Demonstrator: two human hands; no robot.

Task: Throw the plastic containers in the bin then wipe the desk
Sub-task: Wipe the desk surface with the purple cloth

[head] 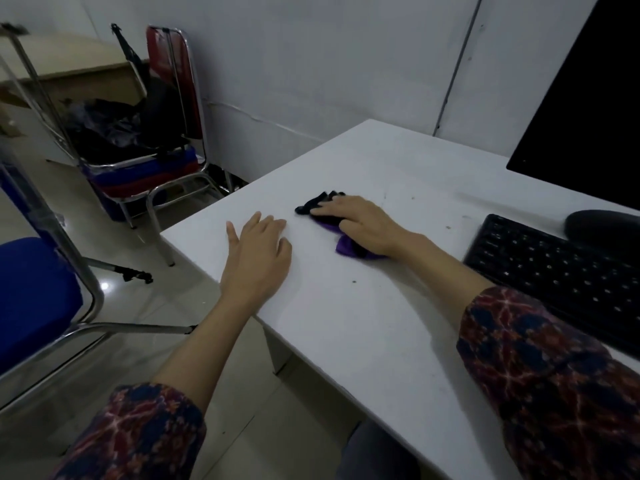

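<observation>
A black and purple cloth (317,204) lies on the white desk (346,323) near its left part. My right hand (360,225) lies flat on top of the cloth and presses it to the desk, fingers straight and pointing left. Black cloth sticks out past the fingertips and purple cloth shows under the wrist. My left hand (258,258) rests flat on the bare desk near its left edge, fingers spread, a short way left of the cloth. No plastic container or bin can be made out in view.
A black keyboard (561,275) lies at the right, with a black mouse (602,225) behind it and a dark monitor (588,116) at the far right. Small dark specks dot the desk. A blue chair (31,299) and a red chair (166,98) loaded with dark bags stand to the left.
</observation>
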